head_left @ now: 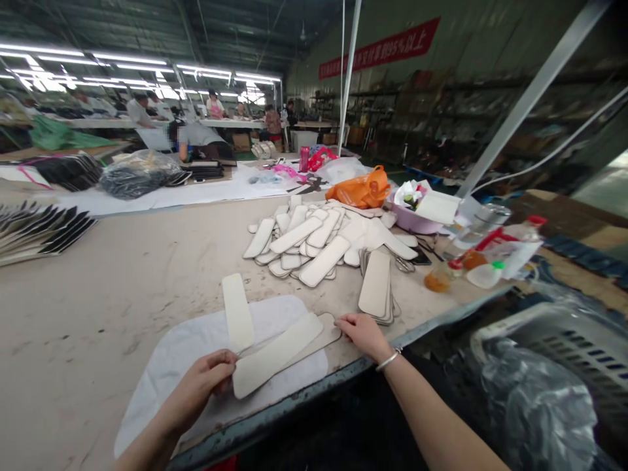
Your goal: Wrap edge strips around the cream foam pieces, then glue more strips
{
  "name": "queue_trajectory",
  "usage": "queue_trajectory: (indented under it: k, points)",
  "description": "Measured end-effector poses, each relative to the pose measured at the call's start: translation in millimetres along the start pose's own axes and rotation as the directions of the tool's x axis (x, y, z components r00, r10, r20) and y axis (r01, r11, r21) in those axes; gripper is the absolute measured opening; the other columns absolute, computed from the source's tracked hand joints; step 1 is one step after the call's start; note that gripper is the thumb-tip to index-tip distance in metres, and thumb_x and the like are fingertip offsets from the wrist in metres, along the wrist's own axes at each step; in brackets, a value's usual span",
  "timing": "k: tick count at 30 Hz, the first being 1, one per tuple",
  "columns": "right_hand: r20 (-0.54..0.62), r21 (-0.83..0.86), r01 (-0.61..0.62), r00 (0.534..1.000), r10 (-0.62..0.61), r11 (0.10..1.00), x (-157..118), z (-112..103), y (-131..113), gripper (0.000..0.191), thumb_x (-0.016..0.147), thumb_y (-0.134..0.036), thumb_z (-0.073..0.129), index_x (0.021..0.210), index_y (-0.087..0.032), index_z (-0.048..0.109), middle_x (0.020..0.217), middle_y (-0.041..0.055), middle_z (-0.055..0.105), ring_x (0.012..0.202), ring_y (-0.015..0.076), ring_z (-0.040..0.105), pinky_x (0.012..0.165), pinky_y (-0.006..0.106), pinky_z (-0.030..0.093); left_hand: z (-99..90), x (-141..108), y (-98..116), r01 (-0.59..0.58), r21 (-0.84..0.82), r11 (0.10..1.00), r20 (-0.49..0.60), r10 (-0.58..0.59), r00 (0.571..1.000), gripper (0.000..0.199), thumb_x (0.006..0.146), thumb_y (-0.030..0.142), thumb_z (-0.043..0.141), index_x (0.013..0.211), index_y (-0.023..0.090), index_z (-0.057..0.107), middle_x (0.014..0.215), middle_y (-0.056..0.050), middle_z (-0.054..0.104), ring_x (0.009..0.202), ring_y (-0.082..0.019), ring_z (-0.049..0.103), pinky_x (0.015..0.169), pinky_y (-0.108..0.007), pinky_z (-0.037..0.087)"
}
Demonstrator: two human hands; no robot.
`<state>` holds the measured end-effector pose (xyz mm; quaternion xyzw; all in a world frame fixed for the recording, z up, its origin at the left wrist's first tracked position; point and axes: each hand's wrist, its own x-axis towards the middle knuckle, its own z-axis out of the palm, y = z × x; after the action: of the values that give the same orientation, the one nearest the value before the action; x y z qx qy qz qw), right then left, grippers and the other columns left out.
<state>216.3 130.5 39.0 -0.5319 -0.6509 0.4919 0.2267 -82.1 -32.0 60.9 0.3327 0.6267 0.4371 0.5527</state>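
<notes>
Covering most of the lower panel (326, 332), the upper panel (277, 356) is pinched at its flared end by the left hand (210, 374); whether the lower panel is also caught there cannot be told. The lower panel's exposed, rounded end is nipped between thumb and fingers of the right hand (362, 332). Both forearms are cut off by the bottom edge. Part of the white cloth (161, 366) beneath the panels and left hand is hidden by the left forearm. Beyond the right hand, many outlines are lost in the overlapping heap of panels (318, 242), and farther out the workers are blurred. The upper panel is smooth, matt and cream, narrowed along its middle. Just beyond the left hand, a straight-sided strip (237, 311) with rounded corners is laid on the softly creased cloth. Just past the right hand, dark-edged pieces are gathered in a stack (375, 284). The right wrist is ringed by a shiny metallic bangle (388, 360).
</notes>
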Motion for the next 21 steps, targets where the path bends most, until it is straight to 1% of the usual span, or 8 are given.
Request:
queue_trajectory:
  k: [3, 6, 8, 10, 12, 14, 18, 21]
  points:
    - [0.041, 0.046, -0.004, 0.999, 0.002, 0.999, 2.4, 5.8, 7.2, 0.028, 0.077, -0.040, 0.052, 0.083, -0.017, 0.067, 0.059, -0.0018, 0.059, 0.047, 0.0105, 0.050, 0.048, 0.022, 0.040, 12.0, 0.9, 2.9, -0.001, -0.112, 0.994, 0.084, 0.010, 0.996, 0.009, 0.066, 0.022, 0.063, 0.071, 0.015, 0.067, 0.065, -0.001, 0.055, 0.051, -0.009, 0.037, 0.047, -0.020, 0.027]
    - [0.066, 0.024, 0.023, 0.998, -0.024, 0.999, 2.2, 10.3, 12.5, 0.034, 0.077, -0.039, 0.052, 0.101, -0.017, 0.064, 0.066, -0.0005, 0.062, 0.049, 0.0113, 0.052, 0.049, 0.023, 0.042, 20.6, 3.6, 9.8, -0.020, -0.166, 0.986, 0.129, 0.042, 0.991, 0.005, 0.063, 0.016, 0.062, 0.066, 0.014, 0.066, 0.075, -0.004, 0.060, 0.052, -0.008, 0.039, 0.046, -0.020, 0.028]
    - [0.017, -0.066, 0.087, 0.996, -0.087, 0.994, 1.2, 11.2, 12.2, 0.034, 0.077, -0.035, 0.053, 0.103, -0.017, 0.064, 0.073, 0.0015, 0.064, 0.055, 0.0123, 0.054, 0.056, 0.025, 0.045, 25.2, 6.1, 16.0, -0.028, -0.201, 0.979, 0.135, 0.056, 0.989, 0.002, 0.061, 0.013, 0.063, 0.063, 0.013, 0.064, 0.073, -0.004, 0.060, 0.052, -0.009, 0.042, 0.046, -0.020, 0.030]
    - [-0.015, -0.201, 0.179, 0.983, -0.185, 0.963, 0.1, 12.0, 9.3, 0.034, 0.074, -0.030, 0.057, 0.104, -0.018, 0.064, 0.086, 0.0036, 0.065, 0.063, 0.0130, 0.056, 0.066, 0.026, 0.045, 29.8, 8.5, 24.3, -0.020, -0.275, 0.961, 0.137, 0.060, 0.989, 0.003, 0.061, 0.015, 0.065, 0.063, 0.014, 0.064, 0.074, -0.004, 0.060, 0.057, -0.012, 0.048, 0.050, -0.021, 0.036]
    - [0.009, -0.331, 0.252, 0.964, -0.264, 0.909, -0.5, 13.9, 6.0, 0.040, 0.069, -0.026, 0.062, 0.109, -0.020, 0.062, 0.099, 0.0046, 0.063, 0.071, 0.0135, 0.056, 0.074, 0.027, 0.043, 34.3, 10.5, 36.1, -0.013, -0.363, 0.932, 0.140, 0.068, 0.988, 0.007, 0.062, 0.018, 0.068, 0.066, 0.015, 0.064, 0.076, -0.004, 0.061, 0.064, -0.015, 0.054, 0.056, -0.024, 0.042]
    - [0.029, -0.388, 0.260, 0.962, -0.271, 0.884, 0.3, 16.7, 4.4, 0.044, 0.068, -0.024, 0.063, 0.112, -0.022, 0.060, 0.104, 0.0053, 0.061, 0.076, 0.0147, 0.056, 0.078, 0.028, 0.042, 38.4, 12.1, 52.2, -0.033, -0.446, 0.895, 0.117, 0.095, 0.989, 0.010, 0.060, 0.018, 0.069, 0.068, 0.015, 0.064, 0.075, -0.004, 0.062, 0.066, -0.016, 0.057, 0.058, -0.025, 0.046]
    - [-0.030, -0.243, 0.191, 0.978, -0.204, 0.951, 5.2, 19.1, 8.0, 0.048, 0.063, -0.020, 0.065, 0.111, -0.021, 0.062, 0.100, 0.0055, 0.062, 0.078, 0.0165, 0.055, 0.080, 0.030, 0.041, 46.2, 12.3, 94.9, -0.160, -0.573, 0.804, -0.035, 0.171, 0.985, 0.018, 0.056, 0.015, 0.066, 0.074, 0.017, 0.065, 0.071, -0.001, 0.063, 0.063, -0.015, 0.058, 0.057, -0.025, 0.050]
    - [-0.069, -0.122, 0.158, 0.984, -0.167, 0.980, 6.1, 16.7, 10.2, 0.042, 0.063, -0.019, 0.063, 0.106, -0.021, 0.064, 0.091, 0.0036, 0.065, 0.074, 0.0157, 0.056, 0.078, 0.030, 0.042, 54.6, 8.6, 122.6, -0.183, -0.574, 0.798, -0.024, 0.207, 0.978, 0.019, 0.055, 0.016, 0.061, 0.074, 0.018, 0.064, 0.071, -0.003, 0.063, 0.064, -0.017, 0.060, 0.055, -0.027, 0.051]
